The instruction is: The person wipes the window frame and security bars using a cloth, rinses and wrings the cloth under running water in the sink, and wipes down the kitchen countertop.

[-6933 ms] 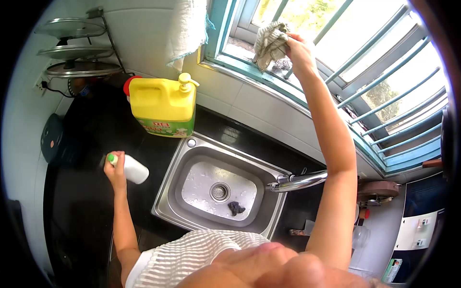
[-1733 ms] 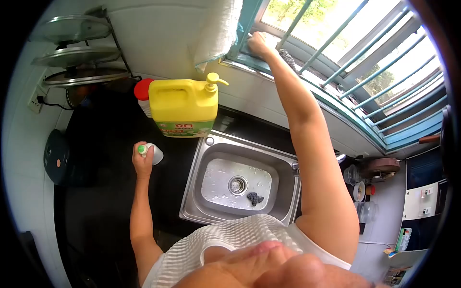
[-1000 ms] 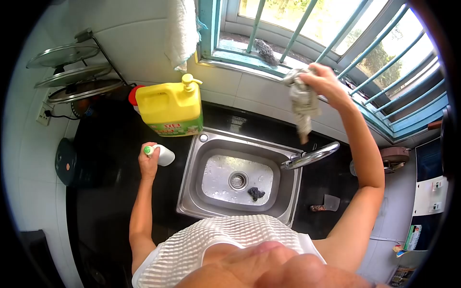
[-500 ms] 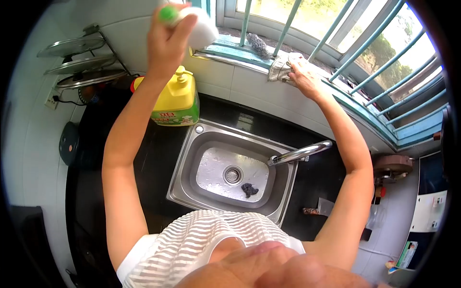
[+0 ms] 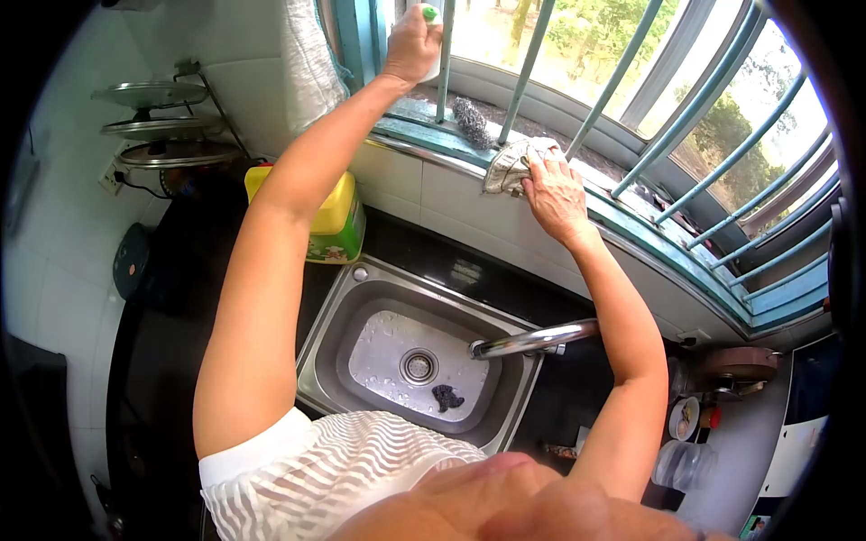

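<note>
My left hand (image 5: pixel 415 47) is wrapped around a white bottle with a green cap (image 5: pixel 430 14), up against the window bars; most of the bottle is hidden by the hand. Under the fingers of my right hand (image 5: pixel 553 194) is a bunched, patterned rag (image 5: pixel 510 169), pressed on the edge of the blue window sill (image 5: pixel 417 135). A grey steel-wool scourer (image 5: pixel 471 122) lies on the sill between the two hands, touched by neither.
Below is a steel sink (image 5: pixel 311 379) with a dark scrap (image 5: pixel 446 398) in it and a chrome faucet (image 5: pixel 532 341). A yellow jug (image 5: pixel 338 212) stands behind my left forearm. Pot lids (image 5: pixel 176 153) sit in a rack at left. A white cloth (image 5: pixel 309 68) hangs beside the window.
My left hand has moved right with the bottle, from in front of the wall to the window bars. My right hand stays on the rag at the sill. The view has shifted slightly.
</note>
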`<state>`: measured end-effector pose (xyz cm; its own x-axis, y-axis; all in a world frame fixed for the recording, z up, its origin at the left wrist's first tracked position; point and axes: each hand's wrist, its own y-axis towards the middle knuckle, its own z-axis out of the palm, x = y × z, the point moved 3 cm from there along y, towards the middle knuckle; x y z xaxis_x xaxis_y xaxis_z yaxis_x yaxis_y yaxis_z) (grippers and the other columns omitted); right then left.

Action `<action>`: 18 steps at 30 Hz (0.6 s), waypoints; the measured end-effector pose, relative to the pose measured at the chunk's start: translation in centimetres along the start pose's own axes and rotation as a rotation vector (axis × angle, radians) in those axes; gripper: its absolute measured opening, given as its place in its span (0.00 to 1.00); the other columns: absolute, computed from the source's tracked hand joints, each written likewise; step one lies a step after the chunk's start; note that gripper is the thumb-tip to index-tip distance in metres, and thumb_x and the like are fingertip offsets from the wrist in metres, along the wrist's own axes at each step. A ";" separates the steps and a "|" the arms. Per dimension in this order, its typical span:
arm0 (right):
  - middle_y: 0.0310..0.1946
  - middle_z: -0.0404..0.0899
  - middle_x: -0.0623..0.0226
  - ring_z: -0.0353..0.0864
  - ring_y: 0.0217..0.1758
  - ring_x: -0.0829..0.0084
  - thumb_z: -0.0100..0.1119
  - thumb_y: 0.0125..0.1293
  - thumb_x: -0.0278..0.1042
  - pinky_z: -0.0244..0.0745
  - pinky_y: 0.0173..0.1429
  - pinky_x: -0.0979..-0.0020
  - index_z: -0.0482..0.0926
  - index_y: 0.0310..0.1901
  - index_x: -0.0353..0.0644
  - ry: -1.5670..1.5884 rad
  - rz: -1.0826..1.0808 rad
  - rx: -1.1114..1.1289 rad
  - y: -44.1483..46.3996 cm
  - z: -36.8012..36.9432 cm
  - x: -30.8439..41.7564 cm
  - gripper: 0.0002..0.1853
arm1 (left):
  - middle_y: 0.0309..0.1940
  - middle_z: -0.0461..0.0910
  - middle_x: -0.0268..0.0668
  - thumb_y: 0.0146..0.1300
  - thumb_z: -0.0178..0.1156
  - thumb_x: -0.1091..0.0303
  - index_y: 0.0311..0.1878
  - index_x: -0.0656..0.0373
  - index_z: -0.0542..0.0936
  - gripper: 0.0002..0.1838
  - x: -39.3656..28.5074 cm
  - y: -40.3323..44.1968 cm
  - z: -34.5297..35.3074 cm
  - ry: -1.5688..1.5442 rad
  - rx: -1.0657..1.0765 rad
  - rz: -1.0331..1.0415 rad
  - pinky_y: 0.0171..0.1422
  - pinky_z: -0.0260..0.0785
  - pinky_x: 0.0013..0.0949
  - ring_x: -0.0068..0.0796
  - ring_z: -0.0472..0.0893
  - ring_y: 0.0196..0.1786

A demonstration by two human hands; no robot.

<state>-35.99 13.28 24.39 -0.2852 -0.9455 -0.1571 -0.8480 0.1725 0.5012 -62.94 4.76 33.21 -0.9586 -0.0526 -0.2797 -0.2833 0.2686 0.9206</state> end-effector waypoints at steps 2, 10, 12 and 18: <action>0.52 0.64 0.51 0.62 0.59 0.58 0.51 0.57 0.37 0.60 0.54 0.60 0.63 0.55 0.42 0.002 -0.003 -0.003 0.1 0.1 -0.1 0.24 | 0.30 0.77 0.44 0.58 0.54 0.63 0.41 0.61 0.67 0.13 2.0 1.0 1.8 0.040 -0.024 -0.039 0.35 0.67 0.41 0.43 0.77 0.32; 0.53 0.63 0.56 0.59 0.61 0.62 0.52 0.56 0.36 0.55 0.55 0.60 0.62 0.56 0.42 0.045 0.011 -0.062 -0.2 1.0 -0.3 0.25 | 0.41 0.71 0.48 0.58 0.49 0.69 0.50 0.61 0.65 0.16 5.3 2.4 5.0 0.333 0.012 -0.185 0.48 0.63 0.40 0.46 0.71 0.44; 0.52 0.64 0.55 0.58 0.60 0.62 0.55 0.54 0.39 0.57 0.53 0.59 0.62 0.55 0.42 0.036 -0.019 -0.091 -0.2 1.1 -0.5 0.26 | 0.43 0.69 0.49 0.58 0.48 0.70 0.52 0.61 0.64 0.17 6.1 2.3 5.6 0.367 -0.005 -0.170 0.50 0.62 0.40 0.46 0.70 0.46; 0.52 0.63 0.55 0.58 0.60 0.61 0.54 0.54 0.38 0.55 0.53 0.59 0.62 0.56 0.43 0.026 -0.011 -0.088 -0.3 1.2 -0.5 0.27 | 0.50 0.64 0.51 0.59 0.45 0.72 0.57 0.59 0.61 0.21 7.2 1.5 6.4 0.455 -0.049 -0.108 0.56 0.58 0.41 0.48 0.65 0.52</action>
<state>-36.14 14.03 23.35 -0.2634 -0.9543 -0.1413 -0.8078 0.1381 0.5730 -70.12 10.96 30.78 -0.8349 -0.4970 -0.2367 -0.3724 0.1934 0.9077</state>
